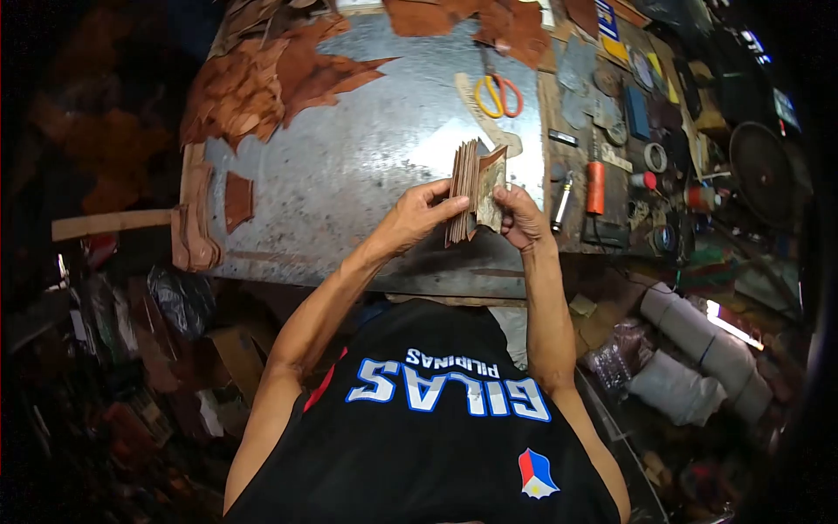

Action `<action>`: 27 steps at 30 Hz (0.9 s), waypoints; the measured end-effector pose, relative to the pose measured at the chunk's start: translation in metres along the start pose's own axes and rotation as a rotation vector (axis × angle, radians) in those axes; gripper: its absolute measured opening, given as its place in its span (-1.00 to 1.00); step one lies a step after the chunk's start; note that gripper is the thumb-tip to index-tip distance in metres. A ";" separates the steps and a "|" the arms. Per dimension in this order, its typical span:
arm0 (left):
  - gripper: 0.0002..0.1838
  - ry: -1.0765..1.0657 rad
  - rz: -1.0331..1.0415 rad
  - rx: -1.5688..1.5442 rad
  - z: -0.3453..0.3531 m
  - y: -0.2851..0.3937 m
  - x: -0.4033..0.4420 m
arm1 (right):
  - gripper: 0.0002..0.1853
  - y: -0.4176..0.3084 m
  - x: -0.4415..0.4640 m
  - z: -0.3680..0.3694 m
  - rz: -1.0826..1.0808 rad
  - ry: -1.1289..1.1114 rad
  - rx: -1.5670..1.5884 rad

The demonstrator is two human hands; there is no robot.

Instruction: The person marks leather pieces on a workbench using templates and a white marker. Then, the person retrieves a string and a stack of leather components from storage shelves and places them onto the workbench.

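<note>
Between my two hands, over the front part of the metal-topped table [349, 131], is a stack of thin brown leather pieces [463, 188] held on edge. My left hand [419, 212] grips the stack from its left side, thumb across the near edges. On the other side, my right hand [521, 217] pinches a pale, rough-faced piece [492, 194] that leans slightly apart from the stack. Some of its fingers are hidden behind that piece. Just beyond the stack, a pale curved strip [478, 106] lies on the table beside scissors [498, 96] with one yellow and one orange handle.
Brown leather scraps [253, 87] cover the back left, with more leather [515, 31] at the back. A small leather piece [238, 200] lies near curved strips [196, 229] at the left edge. An orange-handled tool [595, 188] and a blue block [636, 112] lie to the right.
</note>
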State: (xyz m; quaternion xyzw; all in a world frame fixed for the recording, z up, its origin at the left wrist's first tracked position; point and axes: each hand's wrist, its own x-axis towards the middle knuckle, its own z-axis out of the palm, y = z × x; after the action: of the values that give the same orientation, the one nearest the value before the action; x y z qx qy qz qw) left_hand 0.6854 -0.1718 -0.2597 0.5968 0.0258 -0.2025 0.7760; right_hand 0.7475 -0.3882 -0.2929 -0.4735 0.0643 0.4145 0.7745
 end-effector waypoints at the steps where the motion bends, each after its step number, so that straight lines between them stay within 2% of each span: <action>1: -0.58 0.004 -0.017 -0.041 -0.008 0.000 -0.006 | -0.61 0.008 0.005 0.006 0.013 -0.018 0.040; 4: -0.60 0.017 -0.075 -0.069 -0.033 0.005 -0.028 | -0.62 0.027 0.016 0.028 0.039 -0.041 0.091; 7: -0.60 0.003 -0.084 -0.214 -0.054 -0.002 -0.041 | -0.63 0.043 0.022 0.046 0.052 -0.024 0.133; 12: -0.57 -0.027 -0.070 -0.262 -0.072 0.003 -0.053 | -0.66 0.057 0.030 0.065 0.062 0.006 0.170; 14: -0.56 0.001 -0.051 -0.174 -0.077 0.009 -0.058 | -0.67 0.059 0.031 0.072 0.069 0.008 0.158; 27: -0.49 -0.060 0.015 -0.144 -0.098 0.015 -0.067 | -0.60 0.081 0.042 0.084 0.057 -0.039 0.296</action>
State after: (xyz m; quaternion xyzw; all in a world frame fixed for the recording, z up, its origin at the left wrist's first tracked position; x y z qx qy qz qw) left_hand 0.6490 -0.0575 -0.2551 0.5332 0.0126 -0.2120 0.8189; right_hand 0.6934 -0.2804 -0.3227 -0.3440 0.1230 0.4314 0.8248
